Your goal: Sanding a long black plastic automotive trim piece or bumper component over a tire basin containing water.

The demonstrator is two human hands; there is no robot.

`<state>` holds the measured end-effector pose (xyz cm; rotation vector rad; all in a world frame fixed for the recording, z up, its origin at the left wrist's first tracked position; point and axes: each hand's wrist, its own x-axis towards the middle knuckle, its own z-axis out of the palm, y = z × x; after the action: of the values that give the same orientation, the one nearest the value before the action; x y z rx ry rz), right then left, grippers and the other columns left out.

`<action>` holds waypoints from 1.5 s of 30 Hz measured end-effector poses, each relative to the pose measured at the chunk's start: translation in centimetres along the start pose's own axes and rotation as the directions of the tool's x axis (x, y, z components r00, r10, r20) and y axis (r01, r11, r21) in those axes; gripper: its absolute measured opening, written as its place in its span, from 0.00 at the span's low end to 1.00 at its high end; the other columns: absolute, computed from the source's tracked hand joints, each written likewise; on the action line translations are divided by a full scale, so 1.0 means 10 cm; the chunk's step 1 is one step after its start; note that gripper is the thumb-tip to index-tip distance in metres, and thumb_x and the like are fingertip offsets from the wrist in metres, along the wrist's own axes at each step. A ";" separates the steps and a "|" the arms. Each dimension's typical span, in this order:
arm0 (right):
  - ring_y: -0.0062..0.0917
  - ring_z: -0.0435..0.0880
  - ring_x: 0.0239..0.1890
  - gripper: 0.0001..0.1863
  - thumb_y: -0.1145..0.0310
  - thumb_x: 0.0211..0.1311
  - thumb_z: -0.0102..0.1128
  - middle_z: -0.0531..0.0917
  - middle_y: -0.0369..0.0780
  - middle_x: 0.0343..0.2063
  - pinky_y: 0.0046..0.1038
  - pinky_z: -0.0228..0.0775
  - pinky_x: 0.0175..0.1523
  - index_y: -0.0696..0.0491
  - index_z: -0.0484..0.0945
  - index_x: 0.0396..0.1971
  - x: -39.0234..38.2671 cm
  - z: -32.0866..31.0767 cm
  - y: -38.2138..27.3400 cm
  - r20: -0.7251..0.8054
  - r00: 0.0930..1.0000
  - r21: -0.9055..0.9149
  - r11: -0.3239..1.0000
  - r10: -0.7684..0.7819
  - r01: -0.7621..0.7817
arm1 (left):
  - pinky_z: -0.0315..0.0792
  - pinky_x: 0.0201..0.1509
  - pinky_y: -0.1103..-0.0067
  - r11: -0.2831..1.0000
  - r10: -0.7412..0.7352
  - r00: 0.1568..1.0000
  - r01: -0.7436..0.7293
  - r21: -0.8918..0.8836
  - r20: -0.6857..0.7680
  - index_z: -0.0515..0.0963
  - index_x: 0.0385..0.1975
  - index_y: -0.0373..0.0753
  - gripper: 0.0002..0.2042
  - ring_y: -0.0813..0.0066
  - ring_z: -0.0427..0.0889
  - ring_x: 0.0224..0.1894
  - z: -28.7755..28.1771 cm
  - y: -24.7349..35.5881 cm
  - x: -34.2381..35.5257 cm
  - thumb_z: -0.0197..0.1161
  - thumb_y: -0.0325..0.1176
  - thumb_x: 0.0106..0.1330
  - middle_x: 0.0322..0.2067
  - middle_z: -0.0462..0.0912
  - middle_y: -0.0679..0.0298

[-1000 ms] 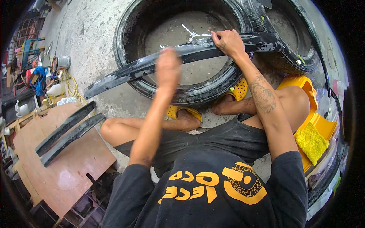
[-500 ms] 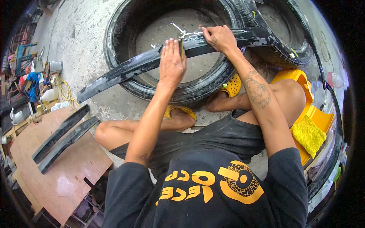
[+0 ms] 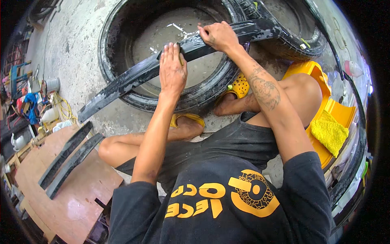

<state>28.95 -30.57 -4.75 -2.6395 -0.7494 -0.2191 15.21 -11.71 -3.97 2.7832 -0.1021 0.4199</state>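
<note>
A long, glossy black strip (image 3: 134, 76) with pale wet patches slants across the open top of a black tyre (image 3: 106, 73). My left hand (image 3: 173, 73) lies along the strip's middle, fingers straight and together. They press a thin dark pad (image 3: 181, 49) against the strip, its edge showing beside the fingers; the rest of it is hidden. Farther right, my right hand (image 3: 221, 37) is closed over the strip, with the thumb along its upper side. The strip's right end rests over a second tyre (image 3: 298, 49).
Two shorter black strips (image 3: 73, 160) lie on a brown board (image 3: 87, 203) at the left. A yellow cloth (image 3: 330, 132) hangs over a yellow plastic piece (image 3: 345, 115) at the right. Cables, bottles and a grey can (image 3: 52, 84) stand along the left side.
The view has shifted and turned slightly, so the tyre and strip sit farther left and the strip slants more. Both hands keep about the same spacing on the strip.
</note>
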 end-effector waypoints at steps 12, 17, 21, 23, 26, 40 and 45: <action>0.45 0.87 0.33 0.26 0.50 0.70 0.48 0.86 0.49 0.26 0.41 0.74 0.49 0.53 0.87 0.25 0.01 -0.03 -0.10 0.007 1.000 0.040 0.999 0.010 -0.010 | 0.64 0.71 0.61 1.000 -0.005 1.000 0.005 0.003 0.002 0.71 0.61 0.24 0.21 0.46 0.70 0.68 -0.02 0.10 0.21 0.49 0.34 0.76 0.63 0.73 0.40; 0.45 0.87 0.33 0.26 0.50 0.70 0.48 0.87 0.49 0.26 0.42 0.73 0.50 0.53 0.88 0.25 0.04 -0.02 -0.11 0.043 0.998 0.042 0.998 0.036 -0.038 | 0.66 0.69 0.59 0.999 0.047 0.997 -0.047 0.000 -0.066 0.74 0.58 0.26 0.19 0.45 0.75 0.64 0.05 0.04 0.27 0.51 0.33 0.74 0.58 0.78 0.41; 0.45 0.87 0.33 0.26 0.50 0.70 0.47 0.87 0.49 0.26 0.43 0.73 0.52 0.52 0.88 0.27 -0.01 -0.05 -0.08 0.029 0.998 0.060 0.996 0.058 -0.060 | 0.71 0.62 0.58 0.856 -0.324 0.945 0.311 -0.414 0.041 0.71 0.58 0.22 0.18 0.36 0.77 0.57 -0.34 0.08 0.38 0.49 0.30 0.76 0.52 0.77 0.32; 0.44 0.87 0.32 0.26 0.50 0.70 0.47 0.86 0.48 0.24 0.43 0.74 0.51 0.51 0.88 0.26 0.00 -0.04 -0.09 0.007 0.999 0.061 0.997 0.037 -0.037 | 0.68 0.67 0.60 0.919 -0.248 0.962 0.195 -0.343 -0.118 0.68 0.62 0.22 0.19 0.35 0.73 0.63 -0.46 -0.03 0.19 0.49 0.29 0.77 0.59 0.74 0.33; 0.43 0.87 0.31 0.25 0.51 0.70 0.47 0.86 0.48 0.24 0.42 0.74 0.50 0.51 0.88 0.25 0.02 -0.06 -0.09 -0.012 1.000 0.025 0.999 0.022 -0.021 | 0.66 0.70 0.62 0.968 -0.141 0.976 0.100 -0.231 -0.167 0.68 0.63 0.22 0.20 0.36 0.70 0.66 -0.53 0.08 0.15 0.50 0.28 0.76 0.62 0.72 0.35; 0.45 0.87 0.33 0.26 0.50 0.69 0.48 0.86 0.49 0.25 0.42 0.74 0.49 0.54 0.87 0.24 0.00 0.01 -0.08 0.024 0.999 0.032 0.998 0.045 -0.046 | 0.60 0.73 0.59 0.991 0.134 0.989 -0.134 -0.006 0.057 0.70 0.60 0.21 0.24 0.42 0.71 0.66 -0.10 0.25 0.06 0.52 0.39 0.77 0.60 0.74 0.35; 0.44 0.87 0.33 0.27 0.50 0.70 0.47 0.87 0.49 0.25 0.42 0.75 0.49 0.53 0.88 0.25 -0.01 0.01 -0.06 0.037 0.998 0.011 0.999 0.051 -0.052 | 0.59 0.74 0.58 0.994 0.103 0.992 -0.100 -0.045 0.074 0.69 0.61 0.19 0.26 0.40 0.68 0.68 -0.06 0.34 0.07 0.51 0.41 0.77 0.61 0.72 0.32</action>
<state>28.58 -30.13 -4.68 -2.6540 -0.6910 -0.1518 15.34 -14.78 -2.17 2.7615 -0.2687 0.3315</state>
